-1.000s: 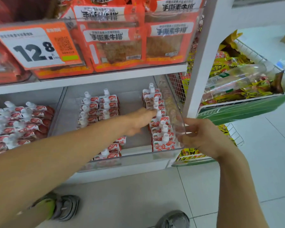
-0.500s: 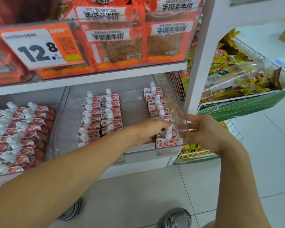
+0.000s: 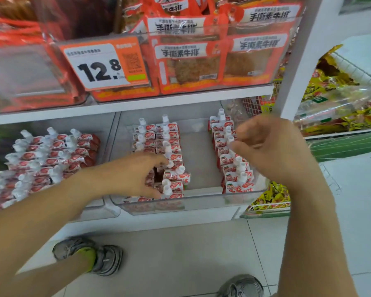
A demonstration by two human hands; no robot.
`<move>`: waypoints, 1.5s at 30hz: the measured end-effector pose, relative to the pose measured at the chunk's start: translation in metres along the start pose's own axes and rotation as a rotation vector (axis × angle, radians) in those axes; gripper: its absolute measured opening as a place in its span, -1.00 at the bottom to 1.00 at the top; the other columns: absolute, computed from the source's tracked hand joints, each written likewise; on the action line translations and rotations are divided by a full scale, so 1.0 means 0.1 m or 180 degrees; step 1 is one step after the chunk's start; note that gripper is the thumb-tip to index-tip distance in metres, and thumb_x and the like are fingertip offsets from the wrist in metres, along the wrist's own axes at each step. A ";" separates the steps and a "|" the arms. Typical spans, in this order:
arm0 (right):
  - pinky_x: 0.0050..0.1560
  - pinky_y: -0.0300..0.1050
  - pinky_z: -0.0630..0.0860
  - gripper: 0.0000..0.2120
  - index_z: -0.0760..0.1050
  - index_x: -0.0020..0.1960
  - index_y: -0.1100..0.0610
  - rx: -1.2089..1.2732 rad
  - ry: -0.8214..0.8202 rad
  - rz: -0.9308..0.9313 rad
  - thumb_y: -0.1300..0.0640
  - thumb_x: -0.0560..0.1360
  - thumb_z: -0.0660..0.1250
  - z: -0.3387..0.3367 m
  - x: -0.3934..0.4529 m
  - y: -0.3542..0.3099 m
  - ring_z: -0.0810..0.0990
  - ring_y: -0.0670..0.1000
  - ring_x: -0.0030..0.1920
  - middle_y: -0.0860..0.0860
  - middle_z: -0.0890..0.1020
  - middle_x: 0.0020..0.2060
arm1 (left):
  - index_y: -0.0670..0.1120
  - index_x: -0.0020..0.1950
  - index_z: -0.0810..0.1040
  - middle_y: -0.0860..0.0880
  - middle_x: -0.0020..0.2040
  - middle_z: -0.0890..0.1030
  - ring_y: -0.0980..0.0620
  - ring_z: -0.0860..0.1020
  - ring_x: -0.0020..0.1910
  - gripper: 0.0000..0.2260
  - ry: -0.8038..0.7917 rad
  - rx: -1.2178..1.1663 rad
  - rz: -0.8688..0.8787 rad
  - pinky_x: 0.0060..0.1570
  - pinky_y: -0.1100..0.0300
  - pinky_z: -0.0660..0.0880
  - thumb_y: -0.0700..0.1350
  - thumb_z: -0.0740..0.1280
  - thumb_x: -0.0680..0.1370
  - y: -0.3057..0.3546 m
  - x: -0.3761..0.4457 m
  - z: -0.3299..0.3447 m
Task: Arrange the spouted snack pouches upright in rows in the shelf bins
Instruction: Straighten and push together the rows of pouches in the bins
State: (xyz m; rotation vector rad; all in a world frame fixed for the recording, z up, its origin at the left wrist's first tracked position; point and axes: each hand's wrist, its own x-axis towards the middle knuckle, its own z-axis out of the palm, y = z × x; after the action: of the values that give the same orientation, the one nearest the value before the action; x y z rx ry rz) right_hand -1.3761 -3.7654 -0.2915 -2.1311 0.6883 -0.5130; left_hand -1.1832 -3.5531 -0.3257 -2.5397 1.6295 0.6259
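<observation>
White-capped pouches (image 3: 172, 176) stood upright, spouts up, in rows running front to back in clear bin (image 3: 201, 203). Left hand (image 3: 135, 174) spread open, fingertips touching middle-row pouches. Right hand (image 3: 272, 151) loosely curled above right row (image 3: 231, 159); blurred, grip unclear.
</observation>
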 end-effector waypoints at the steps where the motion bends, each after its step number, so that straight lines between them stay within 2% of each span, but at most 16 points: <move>1: -0.09 -0.22 0.61 -0.86 0.60 -0.05 0.04 0.0197 -0.0494 0.0006 0.15 0.42 0.50 0.20 0.04 -0.07 0.67 -0.10 -0.19 -0.07 0.69 -0.18 | 0.11 0.47 0.28 0.09 0.35 0.47 0.10 0.44 0.29 -0.26 -0.0029 -0.0133 0.0026 0.22 0.24 0.38 0.23 0.48 0.37 -0.01 0.00 0.05; 4: 0.12 -0.07 0.55 -0.78 0.60 0.13 0.10 -0.0560 -0.1788 0.0152 0.09 0.50 0.40 0.87 0.15 -0.08 0.64 0.06 0.06 0.05 0.68 0.03 | 0.06 0.47 0.24 0.05 0.36 0.47 0.05 0.44 0.29 -0.22 0.0157 -0.0252 0.0139 0.23 0.17 0.40 0.22 0.50 0.35 -0.04 0.02 0.12; 6: -0.03 -0.11 0.52 -0.78 0.63 0.06 0.18 -0.1020 -0.1776 0.0036 0.06 0.52 0.39 1.18 0.20 0.04 0.64 0.09 0.00 0.10 0.68 -0.03 | 0.04 0.48 0.22 0.02 0.37 0.46 0.02 0.43 0.29 -0.21 0.0261 -0.0232 0.0194 0.18 0.23 0.36 0.22 0.49 0.37 -0.06 0.00 0.13; 9: -0.26 -0.28 0.40 -0.87 0.68 -0.11 0.16 -0.0773 -0.1537 -0.0189 0.09 0.44 0.51 1.35 0.30 0.16 0.54 -0.21 -0.37 -0.09 0.60 -0.31 | 0.03 0.48 0.26 -0.01 0.34 0.45 0.02 0.40 0.29 -0.27 0.0526 0.0006 0.0193 0.19 0.20 0.36 0.25 0.43 0.41 -0.13 -0.15 0.15; 12: -0.35 -0.48 0.31 -0.89 0.72 -0.13 0.14 -0.0914 -0.1703 -0.0408 0.09 0.41 0.54 1.38 0.38 0.19 0.53 -0.20 -0.38 -0.09 0.64 -0.34 | -0.03 0.39 0.42 -0.02 0.33 0.45 -0.02 0.39 0.32 -0.32 0.1106 0.0464 0.0240 0.29 0.10 0.35 0.33 0.38 0.40 -0.29 -0.38 0.29; 15: -0.23 -0.52 0.38 -0.87 0.73 -0.04 0.12 -0.0988 -0.2020 -0.0391 0.10 0.46 0.49 1.36 0.42 0.20 0.58 -0.26 -0.27 -0.07 0.72 -0.19 | -0.03 0.25 0.53 0.00 0.26 0.51 -0.01 0.40 0.29 -0.38 0.1384 0.0481 0.0260 0.33 0.13 0.28 0.40 0.27 0.41 -0.39 -0.51 0.50; 17: 0.08 -0.35 0.49 -0.77 0.68 0.12 0.06 -0.1115 -0.2380 -0.0199 0.01 0.51 0.42 1.23 0.45 0.20 0.62 -0.21 -0.02 -0.06 0.70 0.07 | -0.07 0.20 0.55 -0.03 0.20 0.54 -0.03 0.41 0.26 -0.43 0.1551 0.0505 0.0347 0.34 0.15 0.21 0.34 0.30 0.42 -0.41 -0.50 0.61; 20: 0.32 -0.07 0.44 -0.46 0.48 0.26 -0.21 -0.1000 -0.2356 -0.0131 -0.25 0.32 0.49 1.03 0.45 0.07 0.50 -0.09 0.25 -0.12 0.51 0.27 | -0.12 0.16 0.58 -0.06 0.16 0.55 -0.05 0.44 0.20 -0.47 0.1812 0.0553 0.0404 0.35 0.12 0.21 0.26 0.36 0.40 -0.41 -0.47 0.67; 22: 0.38 -0.17 0.31 -0.24 0.29 0.36 -0.29 -0.0825 -0.2370 -0.0298 -0.21 0.26 0.57 1.08 0.39 -0.10 0.32 -0.12 0.36 -0.12 0.29 0.38 | -0.12 0.13 0.59 -0.07 0.14 0.56 -0.07 0.47 0.15 -0.48 0.1871 0.0633 0.0437 0.33 0.09 0.25 0.26 0.36 0.41 -0.42 -0.45 0.70; 24: 0.46 -0.11 0.22 -0.08 0.11 0.48 -0.33 -0.1110 -0.2572 -0.0450 -0.09 0.29 0.57 1.28 0.33 -0.18 0.08 -0.06 0.53 -0.12 0.00 0.52 | -0.13 0.13 0.59 -0.07 0.14 0.56 -0.08 0.49 0.11 -0.47 0.1846 0.0668 0.0420 0.31 0.06 0.28 0.28 0.32 0.42 -0.42 -0.44 0.71; 26: 0.52 0.07 0.17 -0.05 0.07 0.51 -0.31 -0.1491 -0.2615 -0.0471 -0.11 0.29 0.54 1.48 0.31 -0.19 -0.10 0.05 0.58 -0.12 -0.22 0.54 | -0.14 0.13 0.59 -0.08 0.13 0.56 -0.09 0.50 0.07 -0.47 0.1871 0.0629 0.0398 0.29 0.04 0.31 0.26 0.32 0.41 -0.41 -0.43 0.73; 28: 0.51 0.12 0.20 -0.04 0.10 0.51 -0.29 -0.1579 -0.2492 -0.0349 -0.18 0.24 0.54 1.59 0.30 -0.12 -0.04 0.12 0.57 -0.16 -0.30 0.52 | -0.14 0.14 0.59 -0.09 0.12 0.57 -0.09 0.51 0.06 -0.47 0.1862 0.0634 0.0354 0.29 0.03 0.31 0.24 0.34 0.38 -0.39 -0.44 0.75; 32: 0.47 0.01 0.31 -0.05 0.22 0.44 -0.27 -0.1244 -0.2276 -0.0424 -0.31 0.12 0.54 1.71 0.26 0.02 0.27 0.04 0.49 -0.16 -0.20 0.52 | -0.11 0.10 0.61 -0.11 0.12 0.57 -0.10 0.50 0.04 -0.53 0.1911 0.0629 0.0350 0.28 0.01 0.31 0.21 0.36 0.38 -0.37 -0.43 0.76; 36: 0.44 -0.04 0.34 -0.16 0.36 0.38 -0.18 -0.1053 -0.2046 -0.0788 -0.29 0.16 0.53 1.70 0.23 0.10 0.26 0.00 0.49 -0.03 0.05 0.53 | -0.10 0.11 0.61 -0.11 0.12 0.57 -0.11 0.50 0.03 -0.54 0.1930 0.0634 0.0371 0.29 0.00 0.31 0.22 0.34 0.40 -0.39 -0.43 0.77; 40: 0.38 -0.02 0.42 -0.26 0.50 0.33 -0.04 -0.0926 -0.1856 -0.0940 -0.15 0.19 0.61 1.66 0.26 0.17 0.45 -0.02 0.35 -0.07 0.30 0.43 | -0.10 0.10 0.61 -0.11 0.11 0.57 -0.11 0.50 0.03 -0.54 0.1955 0.0624 0.0375 0.30 -0.02 0.31 0.22 0.34 0.41 -0.39 -0.44 0.76; 45: 0.36 -0.16 0.40 -0.24 0.51 0.35 0.01 -0.1013 -0.1827 -0.0970 -0.11 0.20 0.63 1.49 0.28 0.23 0.48 -0.08 0.33 -0.16 0.32 0.44 | -0.08 0.09 0.61 -0.10 0.12 0.57 -0.10 0.49 0.05 -0.55 0.1901 0.0584 0.0343 0.33 -0.01 0.29 0.25 0.33 0.44 -0.39 -0.45 0.76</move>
State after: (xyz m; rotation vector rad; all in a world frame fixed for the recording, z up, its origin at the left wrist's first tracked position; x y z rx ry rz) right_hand -1.2773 -3.7084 -0.3934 -2.5328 0.1225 0.0758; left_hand -1.1882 -3.4772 -0.3856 -2.6578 1.8762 -0.3114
